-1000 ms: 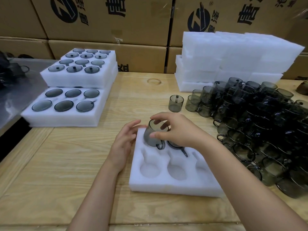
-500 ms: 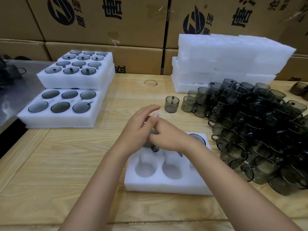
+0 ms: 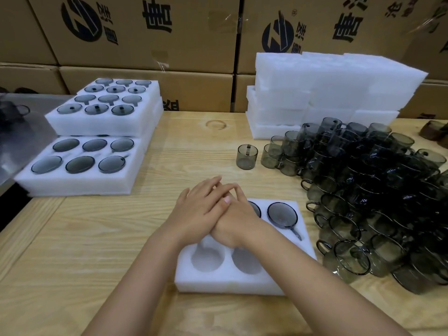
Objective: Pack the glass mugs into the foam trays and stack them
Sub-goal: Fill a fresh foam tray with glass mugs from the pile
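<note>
A white foam tray [image 3: 232, 283] lies on the wooden table in front of me. Its back right pocket holds a smoky glass mug [image 3: 282, 214], and a second mug [image 3: 256, 209] shows partly in the back middle pocket. Two front pockets are bare. My left hand [image 3: 196, 212] lies flat across my right hand [image 3: 238, 223], and both press down over the back left pocket. Whatever sits under them is hidden. A large heap of loose glass mugs [image 3: 363, 190] fills the table's right side.
One mug [image 3: 246, 156] stands alone beyond the tray. Stacked filled foam trays [image 3: 80, 183] sit at the left, with another filled stack [image 3: 104, 122] behind them. A pile of empty foam trays [image 3: 327, 88] stands at the back right. Cardboard boxes [image 3: 145, 32] wall the far side.
My right hand lowered the mug it held into the back left pocket. My left hand came from the tray's edge onto the right hand, and both now press flat there.
</note>
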Action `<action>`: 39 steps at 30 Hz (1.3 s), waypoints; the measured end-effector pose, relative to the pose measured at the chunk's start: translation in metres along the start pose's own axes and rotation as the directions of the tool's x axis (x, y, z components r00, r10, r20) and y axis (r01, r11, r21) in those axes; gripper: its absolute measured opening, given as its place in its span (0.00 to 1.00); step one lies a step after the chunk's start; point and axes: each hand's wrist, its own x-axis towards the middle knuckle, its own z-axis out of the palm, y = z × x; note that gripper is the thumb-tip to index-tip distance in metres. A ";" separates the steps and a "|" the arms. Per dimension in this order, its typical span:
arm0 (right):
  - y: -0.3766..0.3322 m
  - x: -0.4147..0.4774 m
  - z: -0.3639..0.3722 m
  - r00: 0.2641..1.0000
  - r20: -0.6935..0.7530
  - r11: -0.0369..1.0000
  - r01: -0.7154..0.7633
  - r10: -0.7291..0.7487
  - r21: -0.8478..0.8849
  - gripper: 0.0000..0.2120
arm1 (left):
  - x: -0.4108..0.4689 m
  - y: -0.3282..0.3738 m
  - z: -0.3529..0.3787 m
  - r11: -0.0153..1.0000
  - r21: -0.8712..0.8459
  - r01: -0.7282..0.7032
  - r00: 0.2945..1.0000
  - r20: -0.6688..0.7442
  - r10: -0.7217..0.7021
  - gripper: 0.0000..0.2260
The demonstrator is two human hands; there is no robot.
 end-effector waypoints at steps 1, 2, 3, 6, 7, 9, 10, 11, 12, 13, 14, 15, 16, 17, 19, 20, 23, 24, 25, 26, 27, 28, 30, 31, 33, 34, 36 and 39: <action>0.000 0.001 0.000 1.000 0.016 1.000 -0.011 0.011 -0.003 0.31 | 0.000 0.000 0.000 1.000 -0.011 0.005 1.000 0.001 -0.005 0.18; 0.000 0.001 0.000 0.999 0.028 1.000 -0.024 0.024 -0.011 0.31 | 0.000 0.000 0.000 1.000 -0.028 0.009 1.000 -0.007 -0.009 0.18; 0.000 0.001 0.000 0.999 0.033 0.999 -0.034 0.035 -0.021 0.31 | 0.001 0.000 0.000 0.999 -0.045 0.012 1.000 -0.018 -0.013 0.18; -0.001 0.000 0.003 0.999 0.019 0.999 -0.044 0.044 -0.031 0.32 | -0.001 0.000 0.003 0.997 -0.075 0.020 0.998 -0.063 -0.024 0.18; -0.001 0.000 0.003 0.999 0.008 0.999 -0.041 0.041 -0.009 0.31 | -0.002 0.000 0.005 0.995 -0.094 0.018 0.996 -0.087 -0.026 0.18; 0.000 0.000 0.004 0.999 -0.023 0.996 -0.029 0.031 0.085 0.30 | -0.001 -0.002 0.008 0.982 -0.190 0.007 0.986 -0.163 -0.038 0.18; 0.000 -0.001 0.005 0.998 -0.046 0.990 -0.022 0.029 0.142 0.29 | 0.000 -0.003 0.008 0.957 -0.288 0.001 0.976 -0.206 -0.063 0.17; 0.001 -0.001 0.007 0.997 -0.074 0.982 -0.018 0.033 0.190 0.27 | -0.001 -0.005 0.009 0.899 -0.439 0.000 0.964 -0.238 -0.116 0.15; 0.001 -0.002 0.008 0.994 -0.103 0.973 -0.015 0.039 0.229 0.26 | -0.003 -0.008 0.010 0.786 -0.618 0.001 0.951 -0.242 -0.191 0.13; 0.001 -0.003 0.009 0.990 -0.134 0.964 -0.011 0.048 0.267 0.26 | -0.005 -0.009 0.011 0.621 -0.784 -0.004 0.939 -0.216 -0.267 0.12; 0.002 -0.004 0.009 0.984 -0.165 0.950 -0.005 0.059 0.312 0.26 | -0.008 -0.011 0.013 0.444 -0.896 -0.017 0.927 -0.180 -0.328 0.11; 0.002 -0.005 0.007 0.978 -0.198 0.934 0.007 0.068 0.357 0.25 | -0.011 -0.013 0.016 0.306 -0.951 -0.040 0.914 -0.159 -0.374 0.12; 0.003 -0.007 0.006 0.968 -0.240 0.918 0.026 0.076 0.395 0.23 | -0.013 -0.016 0.019 0.220 -0.973 -0.066 0.900 -0.153 -0.408 0.12; 0.004 -0.009 0.003 0.953 -0.289 0.908 0.042 0.089 0.417 0.21 | -0.016 -0.018 0.022 0.162 -0.983 -0.087 0.890 -0.149 -0.430 0.12; 0.013 -0.017 -0.006 0.906 -0.397 0.911 0.031 0.148 0.412 0.18 | -0.017 -0.020 0.025 0.098 -0.990 -0.102 0.888 -0.135 -0.439 0.13; 0.022 -0.023 -0.012 0.861 -0.471 0.919 0.011 0.191 0.393 0.17 | -0.016 -0.020 0.025 0.080 -0.991 -0.104 0.888 -0.129 -0.441 0.13; 0.062 -0.045 -0.037 0.613 -0.704 0.928 -0.150 0.358 0.342 0.13 | -0.014 -0.020 0.025 0.061 -0.993 -0.105 0.880 -0.122 -0.460 0.12; 0.079 -0.052 -0.047 0.542 -0.727 0.907 -0.255 0.421 0.335 0.13 | -0.014 -0.021 0.026 0.061 -0.992 -0.106 0.877 -0.122 -0.465 0.11; 0.097 -0.057 -0.056 0.500 -0.719 0.869 -0.375 0.483 0.322 0.14 | -0.013 -0.021 0.026 0.058 -0.993 -0.108 0.875 -0.122 -0.469 0.11; 0.115 -0.061 -0.064 0.482 -0.688 0.816 -0.498 0.543 0.295 0.16 | -0.013 -0.021 0.026 0.051 -0.993 -0.110 0.873 -0.121 -0.472 0.11; 0.133 -0.064 -0.071 0.478 -0.641 0.753 -0.609 0.600 0.251 0.19 | -0.013 -0.021 0.026 0.044 -0.993 -0.112 0.874 -0.119 -0.472 0.11; 0.148 -0.065 -0.077 0.479 -0.586 0.688 -0.698 0.654 0.198 0.21 | -0.012 -0.020 0.026 0.040 -0.993 -0.115 0.874 -0.120 -0.470 0.11; 0.172 -0.064 -0.086 0.475 -0.474 0.575 -0.814 0.741 0.082 0.25 | -0.012 -0.020 0.026 0.046 -0.992 -0.120 0.875 -0.128 -0.467 0.11; 0.180 -0.063 -0.088 0.474 -0.433 0.539 -0.842 0.766 0.033 0.26 | -0.012 -0.020 0.026 0.053 -0.991 -0.122 0.874 -0.133 -0.468 0.11; 0.191 -0.059 -0.089 0.474 -0.383 0.499 -0.866 0.793 -0.039 0.26 | -0.012 -0.021 0.027 0.053 -0.990 -0.127 0.873 -0.137 -0.467 0.10; 0.195 -0.057 -0.090 0.473 -0.370 0.485 -0.872 0.800 -0.066 0.25 | -0.012 -0.021 0.027 0.047 -0.990 -0.130 0.875 -0.137 -0.464 0.10; 0.199 -0.053 -0.090 0.475 -0.361 0.466 -0.877 0.802 -0.119 0.22 | -0.012 -0.020 0.028 0.032 -0.991 -0.133 0.879 -0.133 -0.458 0.10; 0.202 -0.051 -0.087 0.514 -0.388 0.473 -0.857 0.765 -0.203 0.14 | -0.011 -0.021 0.028 0.038 -0.990 -0.135 0.879 -0.137 -0.456 0.10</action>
